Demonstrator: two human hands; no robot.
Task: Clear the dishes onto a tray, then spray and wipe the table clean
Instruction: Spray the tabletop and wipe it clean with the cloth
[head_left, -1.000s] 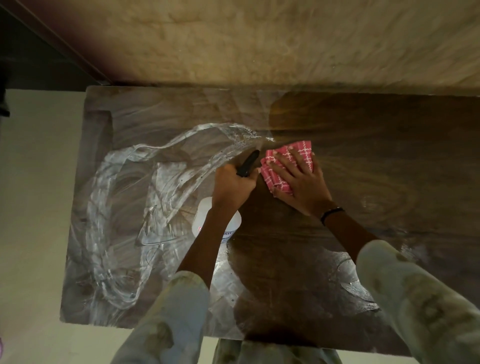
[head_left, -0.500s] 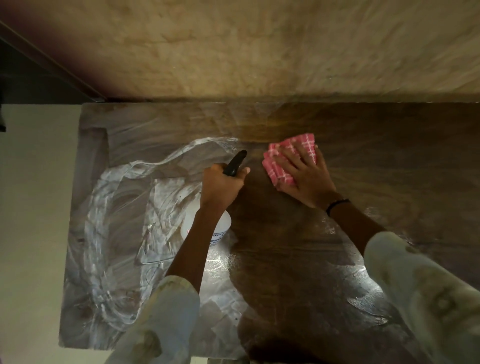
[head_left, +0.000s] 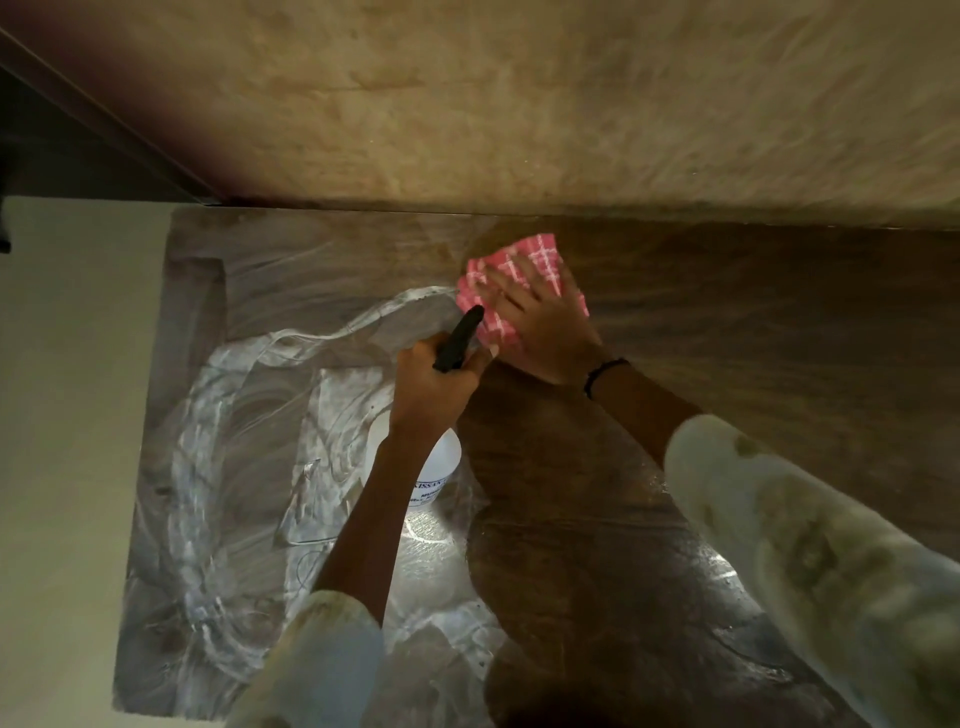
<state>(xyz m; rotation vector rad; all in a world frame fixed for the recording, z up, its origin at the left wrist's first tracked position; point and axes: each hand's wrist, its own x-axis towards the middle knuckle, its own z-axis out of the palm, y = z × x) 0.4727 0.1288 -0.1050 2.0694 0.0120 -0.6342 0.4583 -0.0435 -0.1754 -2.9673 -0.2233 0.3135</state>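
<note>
Right hand (head_left: 540, 322): laid flat, fingers spread, palm pressed down on a pink checked cloth (head_left: 511, 283) near the far edge of the counter (head_left: 779, 322); a dark band sits at the wrist. Left hand (head_left: 434, 384): closed around the neck of a spray bottle (head_left: 441, 457), black nozzle pointing toward the cloth and just beside it; the thumb tip touches or nearly touches the cloth's near edge.

Spray bottle: white rounded body with a printed label, partly hidden under the left wrist; whether its base rests on the counter cannot be told, nor can its contents.

Counter: dark wood-grain top, glossy. Left half carries pale curving smear marks and wet streaks that catch the light; right half looks darker and more even, with a few bright wet patches near the right sleeve (head_left: 810, 561).

Surroundings: mottled tan wall (head_left: 519, 104) directly behind the counter's far edge; pale floor (head_left: 67, 415) to the left; a dark strip along the upper left corner. Both sleeves are light and patterned.
</note>
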